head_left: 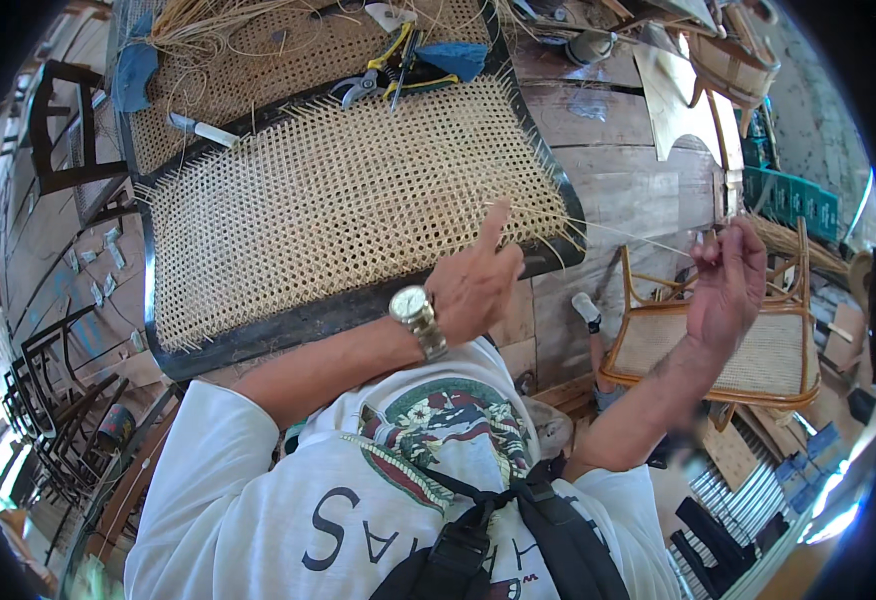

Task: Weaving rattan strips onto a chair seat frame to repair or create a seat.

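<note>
Head view: left hand loosely curled, index finger on the woven cane panel edge in its black frame, right hand pinching the thin cane strand taut off the edge; strand looks light, springy, kink-prone, so grip near its free end.

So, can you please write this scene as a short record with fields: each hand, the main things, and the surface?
left hand: left hand, wristwatch on the wrist, forefinger up at the near edge of the woven cane panel
right hand: right hand pinches a thin cane strand running from the panel
panel frame: dark frame
tools: pliers on a second panel behind
surface: wooden plank table
beside: cane-seat chair
</note>
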`<state>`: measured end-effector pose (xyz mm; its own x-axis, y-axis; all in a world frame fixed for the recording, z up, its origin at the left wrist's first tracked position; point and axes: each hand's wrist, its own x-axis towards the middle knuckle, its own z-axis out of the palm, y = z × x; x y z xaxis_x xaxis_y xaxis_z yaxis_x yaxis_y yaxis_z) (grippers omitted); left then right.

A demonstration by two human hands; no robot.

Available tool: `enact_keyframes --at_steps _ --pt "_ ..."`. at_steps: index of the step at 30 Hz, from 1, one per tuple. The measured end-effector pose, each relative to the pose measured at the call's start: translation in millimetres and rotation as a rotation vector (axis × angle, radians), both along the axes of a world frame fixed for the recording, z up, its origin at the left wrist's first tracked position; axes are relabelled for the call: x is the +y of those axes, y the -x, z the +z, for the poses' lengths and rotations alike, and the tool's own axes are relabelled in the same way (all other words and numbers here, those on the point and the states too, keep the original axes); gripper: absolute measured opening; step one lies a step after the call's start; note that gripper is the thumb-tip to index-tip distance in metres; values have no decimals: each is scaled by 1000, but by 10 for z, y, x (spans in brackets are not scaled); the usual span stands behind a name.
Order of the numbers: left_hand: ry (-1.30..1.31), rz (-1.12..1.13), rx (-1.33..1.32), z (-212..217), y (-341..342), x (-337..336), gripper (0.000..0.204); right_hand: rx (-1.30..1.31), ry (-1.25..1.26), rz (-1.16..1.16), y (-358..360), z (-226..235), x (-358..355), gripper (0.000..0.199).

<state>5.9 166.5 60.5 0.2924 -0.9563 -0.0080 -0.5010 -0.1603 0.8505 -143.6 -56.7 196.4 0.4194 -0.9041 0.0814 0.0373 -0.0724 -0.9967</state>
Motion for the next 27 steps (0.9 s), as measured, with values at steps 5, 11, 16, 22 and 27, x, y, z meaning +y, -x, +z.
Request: enact_keyframes --at_steps 5,11,16,22,27 --pt "-183 -164 -262 -351 84 -161 11 429 191 -139 -227 -49 102 15" --pt "-223 -181 -537 -409 358 -266 20 727 186 608 -1045 -1134 396 17" --pt "-67 -238 -215 -4 -138 -25 20 922 80 703 -992 -1750 274 20" --pt "-346 50 -241 -211 -779 -17 22 980 209 713 -1004 -1783 165 18" --pt "-706 -98 -313 -255 -1050 -361 33 1033 190 748 -1081 -1669 162 20"
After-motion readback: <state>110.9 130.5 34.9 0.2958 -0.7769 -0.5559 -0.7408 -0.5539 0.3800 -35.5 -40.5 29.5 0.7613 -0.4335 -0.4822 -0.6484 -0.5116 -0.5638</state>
